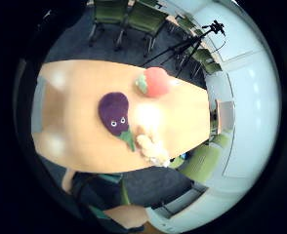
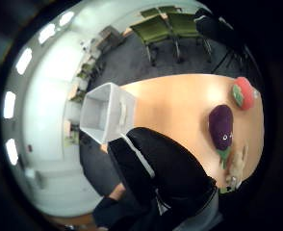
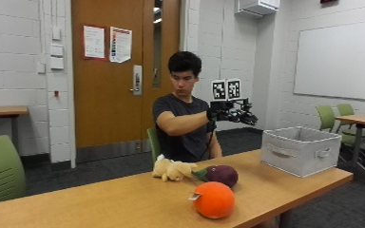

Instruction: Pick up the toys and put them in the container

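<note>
I hold my right hand (image 3: 224,113) raised in the air above the tabletop (image 3: 106,199), well over the toys, and it carries nothing; whether its fingers are spread or curled I cannot tell, because the rig on it covers them in the outside view. Three toys wait on the tabletop: a purple eggplant plush (image 3: 222,175) in the middle, a pale yellow plush animal (image 3: 172,169) just beside it with the eggplant's green stem between them, and a round orange-red plush fruit (image 3: 213,200) nearer to the front edge, apart from the other two. The grey fabric container (image 3: 299,150) stands at the far end of the tabletop, open at the top and well apart from the toys — none of them is inside it yet, so I judge the task is at its beginning. All three look soft and light, so they should give under the fingers and not slip or break. I would take the eggplant around its thick body, not by the thin stem — the round fruit is wider and probably needs the fingers well spread over its top. The container's walls look soft, so I would drop the toys from above.
</note>
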